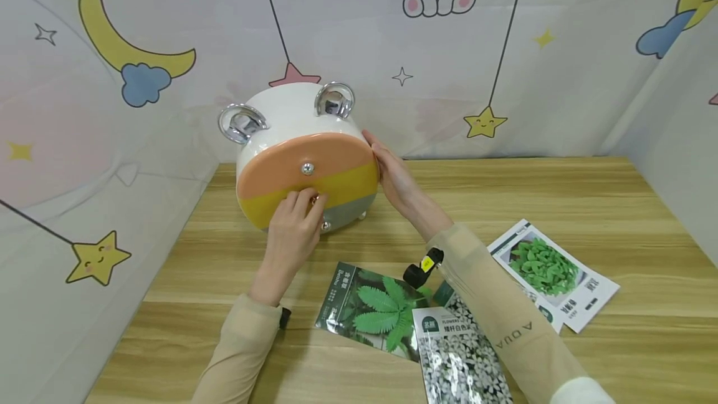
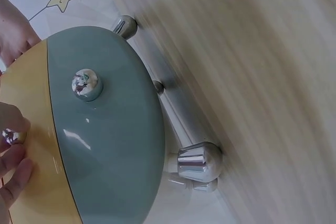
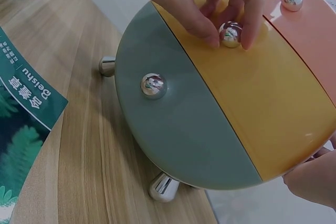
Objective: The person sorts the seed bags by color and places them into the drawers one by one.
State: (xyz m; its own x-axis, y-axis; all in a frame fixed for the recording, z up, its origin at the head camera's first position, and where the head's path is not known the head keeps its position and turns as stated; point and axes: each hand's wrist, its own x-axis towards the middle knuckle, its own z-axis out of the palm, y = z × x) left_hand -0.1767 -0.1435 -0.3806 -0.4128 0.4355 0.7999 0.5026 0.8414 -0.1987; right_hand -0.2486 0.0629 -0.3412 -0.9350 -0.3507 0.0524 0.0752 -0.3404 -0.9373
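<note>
A round white storage box (image 1: 288,108) with silver ear-like loops stands on the table, its front split into orange, yellow and grey drawer panels. My left hand (image 1: 294,220) pinches the silver knob (image 3: 231,34) of the yellow drawer (image 3: 262,98) between thumb and fingers. That drawer lies level with its neighbours. My right hand (image 1: 399,182) rests against the box's right side, fingers extended along it and partly hidden behind the edge. Round silver knobs also sit on the orange panel (image 1: 275,164) and the grey panel (image 2: 105,145).
Seed packets lie in front of the box: one with a fern-like leaf (image 1: 376,307), one with white flowers (image 1: 460,360) and one with green leaves (image 1: 552,270). The right forearm passes over some of them. Behind the wooden table (image 1: 533,192) hangs a printed cloth (image 1: 381,30).
</note>
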